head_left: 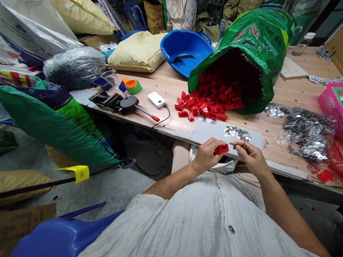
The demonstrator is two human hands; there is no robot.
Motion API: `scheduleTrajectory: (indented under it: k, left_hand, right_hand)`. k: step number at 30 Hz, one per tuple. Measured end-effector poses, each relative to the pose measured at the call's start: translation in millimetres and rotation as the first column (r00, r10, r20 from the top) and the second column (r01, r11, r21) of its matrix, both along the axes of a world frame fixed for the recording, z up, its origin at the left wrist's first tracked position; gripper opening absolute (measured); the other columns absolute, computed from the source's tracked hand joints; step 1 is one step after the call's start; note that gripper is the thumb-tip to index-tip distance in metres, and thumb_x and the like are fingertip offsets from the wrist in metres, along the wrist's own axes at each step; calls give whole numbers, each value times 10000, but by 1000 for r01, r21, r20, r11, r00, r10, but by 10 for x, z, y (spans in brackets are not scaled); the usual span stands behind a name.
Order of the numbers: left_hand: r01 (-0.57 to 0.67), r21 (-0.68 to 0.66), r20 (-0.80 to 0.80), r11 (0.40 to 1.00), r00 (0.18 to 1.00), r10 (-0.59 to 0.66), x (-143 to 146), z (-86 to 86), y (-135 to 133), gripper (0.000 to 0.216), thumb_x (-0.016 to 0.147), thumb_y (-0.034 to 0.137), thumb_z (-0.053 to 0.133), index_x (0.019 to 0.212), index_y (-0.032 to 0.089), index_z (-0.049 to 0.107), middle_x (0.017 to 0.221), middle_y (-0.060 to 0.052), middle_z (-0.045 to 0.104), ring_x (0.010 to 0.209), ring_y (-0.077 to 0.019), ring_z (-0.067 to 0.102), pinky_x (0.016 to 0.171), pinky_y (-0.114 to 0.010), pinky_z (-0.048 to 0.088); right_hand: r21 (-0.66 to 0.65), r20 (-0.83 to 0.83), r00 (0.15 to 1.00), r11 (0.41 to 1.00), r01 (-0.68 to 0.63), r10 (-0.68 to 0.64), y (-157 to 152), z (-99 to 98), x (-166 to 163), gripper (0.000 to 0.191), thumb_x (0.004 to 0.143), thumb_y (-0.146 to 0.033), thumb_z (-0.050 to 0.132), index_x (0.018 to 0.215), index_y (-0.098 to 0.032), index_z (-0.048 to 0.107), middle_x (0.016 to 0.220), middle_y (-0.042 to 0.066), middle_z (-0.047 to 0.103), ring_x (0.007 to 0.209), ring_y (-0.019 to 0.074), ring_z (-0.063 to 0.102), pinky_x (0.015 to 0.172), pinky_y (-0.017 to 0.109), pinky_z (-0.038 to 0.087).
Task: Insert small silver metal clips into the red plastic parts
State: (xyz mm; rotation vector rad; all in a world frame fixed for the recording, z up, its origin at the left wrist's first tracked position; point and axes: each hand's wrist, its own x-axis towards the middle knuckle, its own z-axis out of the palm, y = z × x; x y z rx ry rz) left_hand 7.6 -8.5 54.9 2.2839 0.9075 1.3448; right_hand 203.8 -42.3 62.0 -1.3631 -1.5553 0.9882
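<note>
left hand (205,156) grasping red plastic piece (222,149) | right hand (250,154) pinching small metal part (242,143) | above grey board (214,132)

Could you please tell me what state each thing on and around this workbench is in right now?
left hand, closed around a red plastic piece.
right hand, fingertips pinched beside the piece; contents too small to tell.
green sack, lying on its side, mouth open, red pieces spilling out.
blue basin, upright, a few dark bits inside.
power bank, cable plugged in.
bottle, upright, capped.
</note>
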Motion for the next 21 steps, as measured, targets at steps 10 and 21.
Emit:
scheduleTrajectory:
  k: [10, 21]
  left_hand:
    - [32, -13, -9, 999, 999, -32, 32, -13, -10, 171, 873, 235, 654, 1030, 182, 615, 917, -51, 705, 836, -148, 658, 750, -265, 543]
    - [51, 29, -25, 998, 998, -51, 90, -65, -92, 107, 888, 197, 610, 993, 178, 616, 864, -52, 701, 792, -151, 660, 708, -262, 538]
  right_hand:
    - [-103, -79, 997, 995, 12, -20, 24, -97, -61, 224, 865, -443, 642, 858, -226, 586, 812, 0, 570, 722, 148, 492, 676, 287, 397]
    - [-218, -326, 942, 964, -152, 75, 118, -110, -41, 382, 757, -495, 744, 784, -219, 481, 753, -29, 471, 661, 121, 432, 593, 264, 355]
